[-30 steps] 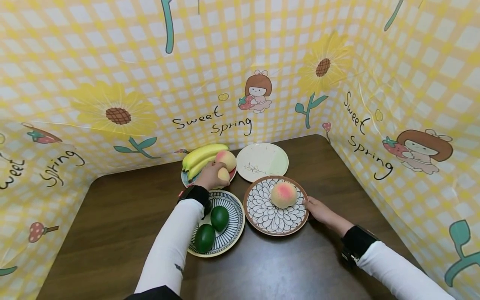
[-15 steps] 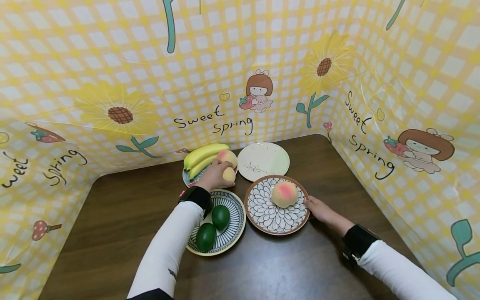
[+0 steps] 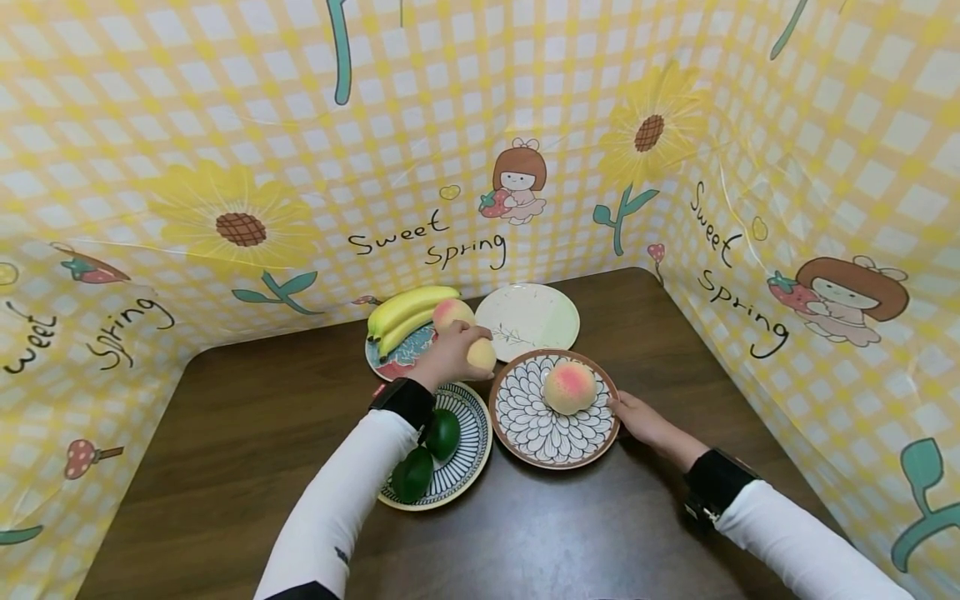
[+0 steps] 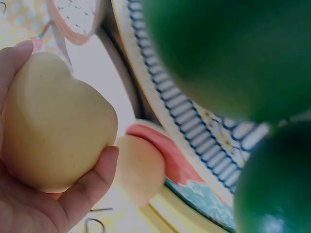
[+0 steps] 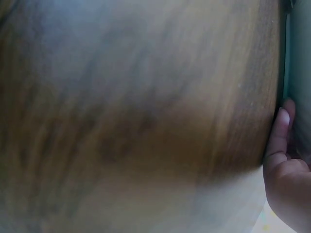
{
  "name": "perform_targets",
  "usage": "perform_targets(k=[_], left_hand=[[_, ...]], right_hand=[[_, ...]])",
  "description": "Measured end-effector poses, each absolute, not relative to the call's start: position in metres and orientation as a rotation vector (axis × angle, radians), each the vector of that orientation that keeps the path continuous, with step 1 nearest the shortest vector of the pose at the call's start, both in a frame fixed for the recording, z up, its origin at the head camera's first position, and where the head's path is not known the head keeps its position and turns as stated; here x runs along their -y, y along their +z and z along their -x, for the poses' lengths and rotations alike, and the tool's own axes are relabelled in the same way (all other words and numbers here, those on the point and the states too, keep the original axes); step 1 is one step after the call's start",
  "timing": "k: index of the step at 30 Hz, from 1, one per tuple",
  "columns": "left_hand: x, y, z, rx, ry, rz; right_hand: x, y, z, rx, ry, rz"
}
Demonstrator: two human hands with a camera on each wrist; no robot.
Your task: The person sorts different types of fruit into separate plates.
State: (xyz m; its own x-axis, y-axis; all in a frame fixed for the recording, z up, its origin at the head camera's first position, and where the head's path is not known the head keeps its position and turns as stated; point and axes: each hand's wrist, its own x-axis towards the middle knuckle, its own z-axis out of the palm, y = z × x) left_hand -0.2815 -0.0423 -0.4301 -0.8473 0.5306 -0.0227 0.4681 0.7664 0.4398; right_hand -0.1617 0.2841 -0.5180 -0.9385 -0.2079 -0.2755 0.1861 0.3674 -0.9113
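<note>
The left hand pinches the held peach between thumb and fingers. In the head view, this peach appears between the fruit plate and the petal plate. The right hand grips the petal plate at its right rim. A second peach rests on the petal plate, above centre. The fruit plate carries bananas and a third peach. The striped plate, nearer the person, holds two green fruits. A pale plate lies behind the petal plate.
</note>
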Motion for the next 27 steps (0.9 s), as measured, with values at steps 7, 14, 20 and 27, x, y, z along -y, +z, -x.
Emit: perform_targets(k=[7,14,20,27], left_hand=[[0.02,-0.423,0.267,-2.77,0.633,-0.942],[-0.003,-0.419,0.249,-2.719,0.631,-1.054],[-0.021,-0.42,0.228,-2.642,0.607,-1.184],[-0.043,-0.43,0.201,-2.582,0.56,-1.287]], right_hand=[[-0.285,-0.519,0.161,-2.289,-1.589,0.018],[-0.285,-0.52,0.161,-2.298,-1.603,0.016],[-0.285,-0.519,0.161,-2.325,-1.602,0.043],[-0.285,-0.518,0.16,-2.308,-1.62,0.051]])
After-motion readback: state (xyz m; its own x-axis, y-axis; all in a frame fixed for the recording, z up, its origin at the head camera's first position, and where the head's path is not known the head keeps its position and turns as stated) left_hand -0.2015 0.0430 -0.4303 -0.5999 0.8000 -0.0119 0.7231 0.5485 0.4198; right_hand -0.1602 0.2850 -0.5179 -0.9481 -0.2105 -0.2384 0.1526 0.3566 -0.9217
